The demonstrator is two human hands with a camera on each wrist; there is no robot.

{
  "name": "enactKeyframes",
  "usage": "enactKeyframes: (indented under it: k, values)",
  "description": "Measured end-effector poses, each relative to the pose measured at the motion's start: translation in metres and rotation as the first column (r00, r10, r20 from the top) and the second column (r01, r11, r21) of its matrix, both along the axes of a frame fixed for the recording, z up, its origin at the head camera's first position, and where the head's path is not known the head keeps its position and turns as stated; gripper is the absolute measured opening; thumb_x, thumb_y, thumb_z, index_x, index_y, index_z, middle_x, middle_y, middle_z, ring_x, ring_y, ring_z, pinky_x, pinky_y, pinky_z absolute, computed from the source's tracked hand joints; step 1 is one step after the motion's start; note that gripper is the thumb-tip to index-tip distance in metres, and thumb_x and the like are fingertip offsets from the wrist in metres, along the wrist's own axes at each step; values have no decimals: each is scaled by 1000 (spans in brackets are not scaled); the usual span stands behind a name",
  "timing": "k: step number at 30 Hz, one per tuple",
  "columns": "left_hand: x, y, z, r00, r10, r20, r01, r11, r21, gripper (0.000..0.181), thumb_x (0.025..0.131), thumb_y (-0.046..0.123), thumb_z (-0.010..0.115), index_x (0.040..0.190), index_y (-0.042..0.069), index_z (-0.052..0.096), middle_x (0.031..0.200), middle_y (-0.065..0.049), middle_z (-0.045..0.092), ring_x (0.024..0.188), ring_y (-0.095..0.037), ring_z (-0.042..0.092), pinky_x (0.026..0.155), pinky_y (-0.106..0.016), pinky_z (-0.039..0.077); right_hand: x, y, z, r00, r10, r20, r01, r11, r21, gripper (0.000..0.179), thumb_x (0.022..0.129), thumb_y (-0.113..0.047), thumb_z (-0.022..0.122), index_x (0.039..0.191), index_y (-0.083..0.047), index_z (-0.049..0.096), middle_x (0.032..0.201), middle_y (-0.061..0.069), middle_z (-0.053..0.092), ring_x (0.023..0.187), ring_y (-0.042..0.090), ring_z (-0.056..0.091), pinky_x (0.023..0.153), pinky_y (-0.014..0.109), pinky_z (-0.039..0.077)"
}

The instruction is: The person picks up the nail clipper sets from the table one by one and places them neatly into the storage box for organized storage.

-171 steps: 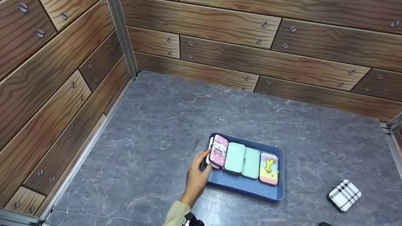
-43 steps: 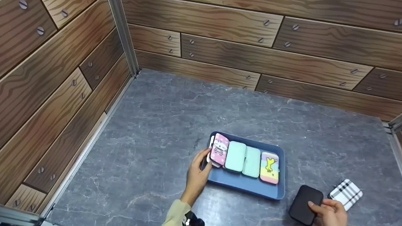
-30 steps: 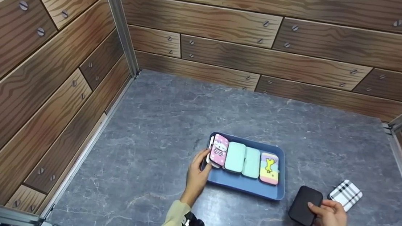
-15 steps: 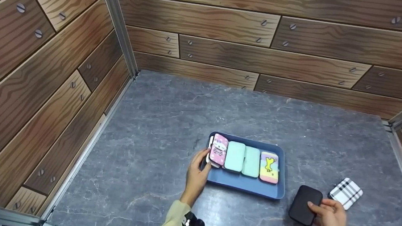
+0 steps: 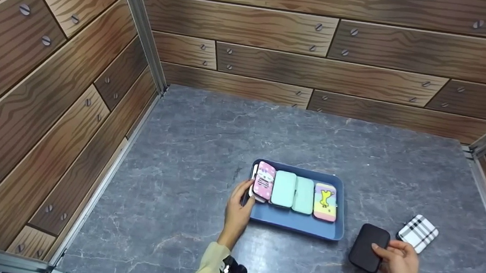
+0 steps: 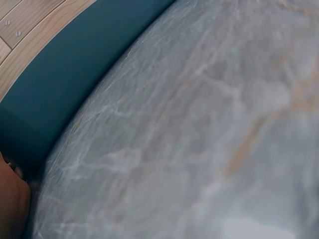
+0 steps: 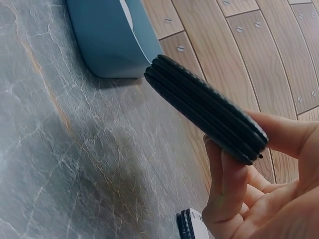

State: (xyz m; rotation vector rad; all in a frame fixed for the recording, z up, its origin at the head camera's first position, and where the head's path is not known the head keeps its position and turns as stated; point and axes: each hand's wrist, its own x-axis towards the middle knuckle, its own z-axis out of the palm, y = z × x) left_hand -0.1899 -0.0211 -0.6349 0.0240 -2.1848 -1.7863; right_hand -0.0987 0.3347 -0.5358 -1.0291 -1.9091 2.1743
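Note:
A blue tray (image 5: 296,229) lies on the grey marbled floor, with several small flat cases in a row inside it. At its left end my left hand (image 5: 236,213) grips the wall, thumb and fingers beside a pink cartoon case (image 5: 264,181) that partly covers a white one. In the left wrist view only a bit of that hand (image 6: 12,201) shows against the tray wall (image 6: 65,69). Right of the tray, my right hand (image 5: 399,260) pinches a black flat rounded case (image 5: 367,248) by its right side. The right wrist view shows this black case (image 7: 204,107) edge-on, raised off the floor, with ridged layers.
Two mint cases (image 5: 283,189) and a pastel case with a yellow figure (image 5: 325,202) lie in the tray. A black-and-white plaid case (image 5: 418,233) lies on the floor beyond the right hand. Wood-patterned walls (image 5: 274,29) enclose the area.
Since the oldest frame, my right hand has brought the black case from the lower right up and left, nearer the tray. Over the last second both hands have stayed almost still.

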Motion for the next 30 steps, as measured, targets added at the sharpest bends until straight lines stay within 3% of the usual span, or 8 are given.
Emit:
enactKeyframes:
  k: [12, 25, 30]
  values:
    - [-3, -1, -5, 999, 6, 46, -7, 1000, 11, 47, 88, 4, 64, 133, 18, 65, 142, -12, 54, 134, -26, 46, 114, -45, 31, -7, -3, -12, 998, 37, 45, -39, 999, 29, 40, 83, 11, 69, 103, -6, 40, 69, -9, 59, 58, 7, 60, 52, 25, 53]
    - [-1, 0, -4, 1000, 16, 20, -16, 1000, 19, 46, 88, 3, 64, 131, 19, 66, 140, -11, 56, 134, -26, 46, 113, -46, 32, -15, -11, -22, 993, 84, 78, -90, 992, 88, 37, 83, 8, 70, 103, -5, 42, 68, -10, 59, 57, 6, 58, 50, 24, 52]
    - [0, -1, -3, 1000, 14, 22, -15, 1000, 7, 46, 88, 4, 64, 130, 20, 66, 140, -9, 56, 134, -24, 47, 113, -45, 32, -23, -15, -20, 995, 74, 60, -77, 995, 57, 37, 82, 10, 71, 102, -6, 43, 68, -9, 60, 54, 5, 56, 48, 23, 49]
